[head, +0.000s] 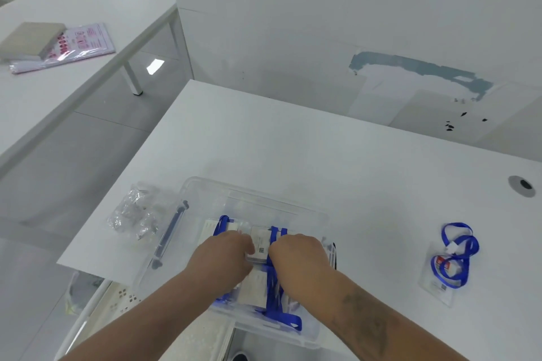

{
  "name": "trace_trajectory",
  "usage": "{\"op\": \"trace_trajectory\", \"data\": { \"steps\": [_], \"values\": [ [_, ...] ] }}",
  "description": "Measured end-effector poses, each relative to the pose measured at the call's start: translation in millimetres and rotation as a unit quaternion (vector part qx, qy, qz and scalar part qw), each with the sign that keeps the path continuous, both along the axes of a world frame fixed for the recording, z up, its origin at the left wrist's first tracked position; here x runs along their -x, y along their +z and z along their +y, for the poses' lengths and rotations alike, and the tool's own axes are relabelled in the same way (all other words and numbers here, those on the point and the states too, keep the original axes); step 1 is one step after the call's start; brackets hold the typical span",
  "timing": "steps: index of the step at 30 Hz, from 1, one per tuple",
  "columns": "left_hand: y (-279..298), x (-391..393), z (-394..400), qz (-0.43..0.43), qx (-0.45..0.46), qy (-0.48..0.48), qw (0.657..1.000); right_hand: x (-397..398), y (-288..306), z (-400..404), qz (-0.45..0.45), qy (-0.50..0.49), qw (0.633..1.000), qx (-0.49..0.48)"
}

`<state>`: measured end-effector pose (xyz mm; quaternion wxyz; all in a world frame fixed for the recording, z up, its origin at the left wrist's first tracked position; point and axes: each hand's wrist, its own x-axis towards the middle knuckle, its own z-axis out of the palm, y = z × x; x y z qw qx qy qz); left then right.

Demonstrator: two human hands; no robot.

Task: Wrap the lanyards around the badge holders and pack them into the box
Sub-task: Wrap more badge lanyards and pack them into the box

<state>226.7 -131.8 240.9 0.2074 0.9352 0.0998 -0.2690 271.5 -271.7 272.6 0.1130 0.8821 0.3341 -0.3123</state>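
Observation:
A clear plastic box (pixel 258 196) sits at the near edge of the white table. Inside lie several badge holders wound with blue lanyards. Both my hands reach down into the box. My left hand (pixel 225 255) and my right hand (pixel 296 255) press together on one wrapped badge holder (pixel 259 240), fingers curled onto its edges. Another wrapped holder (pixel 218 227) lies at the box's far left. Blue lanyard straps (pixel 281 313) trail toward the near wall of the box. A loose badge holder with a tangled blue lanyard (pixel 451 258) lies on the table to the right.
A crumpled clear plastic bag (pixel 133 214) lies left of the box. The box's dark latch handle (pixel 170 233) runs along its left side. A grey cable hole (pixel 523 184) marks the table's right edge. A second table at the left holds a grey box (pixel 32 39) and pink-printed packaging (pixel 79 44).

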Motion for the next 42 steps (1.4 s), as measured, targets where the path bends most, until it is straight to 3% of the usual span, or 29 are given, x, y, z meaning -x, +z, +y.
{"op": "trace_trajectory", "data": {
  "steps": [5, 11, 20, 25, 30, 37, 42],
  "values": [
    [38, -7, -10, -0.107, 0.074, 0.084, 0.988, -2, 33, -21, -0.028, -0.033, 0.994, -0.104],
    [86, -28, -78, -0.2, 0.175, 0.131, 0.955, -11, 78, -107, -0.084, -0.179, 0.939, -0.282],
    [64, -61, -225, -0.142, 0.196, 0.063, 0.968, -27, 35, -282, -0.086, -0.383, 0.889, -0.235],
    [29, -77, -287, -0.102, 0.186, 0.045, 0.976, -35, -7, -348, -0.085, -0.426, 0.879, -0.197],
    [-10, -92, -333, -0.062, 0.148, 0.029, 0.987, -52, -44, -381, -0.069, -0.414, 0.887, -0.193],
    [-46, -104, -368, -0.044, 0.073, -0.033, 0.996, -88, -78, -387, -0.016, -0.264, 0.951, -0.162],
    [-66, -100, -374, -0.026, 0.017, -0.063, 0.998, -98, -94, -393, 0.011, -0.261, 0.953, -0.154]
  ]
}}
